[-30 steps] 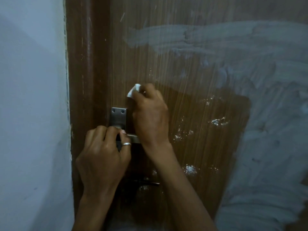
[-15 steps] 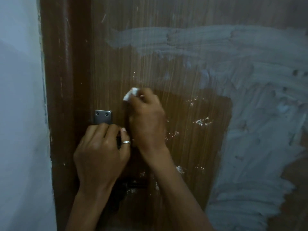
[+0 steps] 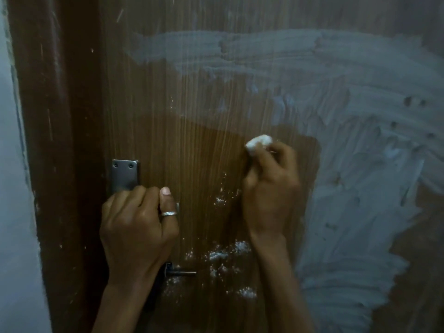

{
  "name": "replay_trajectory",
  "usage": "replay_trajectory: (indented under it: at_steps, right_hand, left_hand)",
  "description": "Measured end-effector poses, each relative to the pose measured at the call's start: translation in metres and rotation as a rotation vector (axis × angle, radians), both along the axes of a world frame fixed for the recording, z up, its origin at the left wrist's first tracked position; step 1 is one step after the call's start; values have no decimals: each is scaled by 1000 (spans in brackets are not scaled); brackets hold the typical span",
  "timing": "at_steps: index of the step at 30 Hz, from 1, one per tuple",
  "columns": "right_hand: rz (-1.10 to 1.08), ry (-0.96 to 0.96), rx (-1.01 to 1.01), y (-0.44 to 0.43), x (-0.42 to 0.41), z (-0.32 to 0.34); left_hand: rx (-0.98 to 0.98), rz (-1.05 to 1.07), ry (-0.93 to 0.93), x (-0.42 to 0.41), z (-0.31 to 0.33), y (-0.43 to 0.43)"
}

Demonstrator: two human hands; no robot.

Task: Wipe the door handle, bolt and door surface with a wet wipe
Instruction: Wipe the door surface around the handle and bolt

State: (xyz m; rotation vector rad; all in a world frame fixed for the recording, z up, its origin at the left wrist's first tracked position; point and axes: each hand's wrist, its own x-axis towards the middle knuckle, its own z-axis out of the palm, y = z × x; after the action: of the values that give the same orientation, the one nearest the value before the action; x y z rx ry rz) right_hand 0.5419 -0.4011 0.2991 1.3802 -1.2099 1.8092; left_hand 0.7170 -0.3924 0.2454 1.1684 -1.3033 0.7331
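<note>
A person's right hand (image 3: 271,193) is pinching a small balled-up white wet wipe (image 3: 258,142) in its curled fingertips and pressing it against the brown wood-grain door (image 3: 192,92), at the upper edge of a darker, cleaner-looking patch. The wipe is sitting well to the right of the grey metal door handle (image 3: 124,174), whose two-screw backplate is showing above the knuckles of the left hand (image 3: 137,227). That hand is closing its fingers around the handle's lever, which is almost wholly hidden beneath it, with the thumb pointing upward and wearing a silver patterned ring (image 3: 168,213). Below the left wrist, a dark slim bolt (image 3: 181,272) is projecting to the right along the door face, apart from both hands. White crumbs and flecks (image 3: 216,255) are clinging to the wood between the two forearms. Broad grey-white smears (image 3: 360,164) are covering the door above and to the right of the wiping hand. A dark brown door frame (image 3: 60,140) is running down the left side, bordering a pale wall (image 3: 12,212).
</note>
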Motion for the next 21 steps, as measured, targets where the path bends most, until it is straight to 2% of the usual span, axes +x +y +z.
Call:
replay_trajectory:
  at_steps: [3, 5, 7, 11, 14, 16, 19, 21]
  right_hand:
    - [59, 282, 67, -3, 53, 3]
    - [76, 390, 74, -3, 60, 3]
    - [41, 314, 58, -3, 33, 2]
    - [-32, -133, -129, 1, -37, 7]
    - [-31, -174, -110, -5, -22, 13]
    - [7, -56, -64, -9, 8, 12]
    - [68, 261, 14, -11, 62, 5]
    - [84, 394, 37, -10, 76, 1]
  left_hand:
    - [-22, 63, -19, -2, 0, -2]
    - [-38, 95, -42, -2, -1, -3]
    - [-40, 95, -50, -2, -1, -3]
    - [-37, 108, -10, -7, -1, -5]
    - [-54, 145, -9, -9, -2, -10]
    - [-58, 171, -18, -9, -3, -10]
    - [-59, 214, -45, -8, -3, -11]
    - [-58, 222, -64, -7, -3, -11]
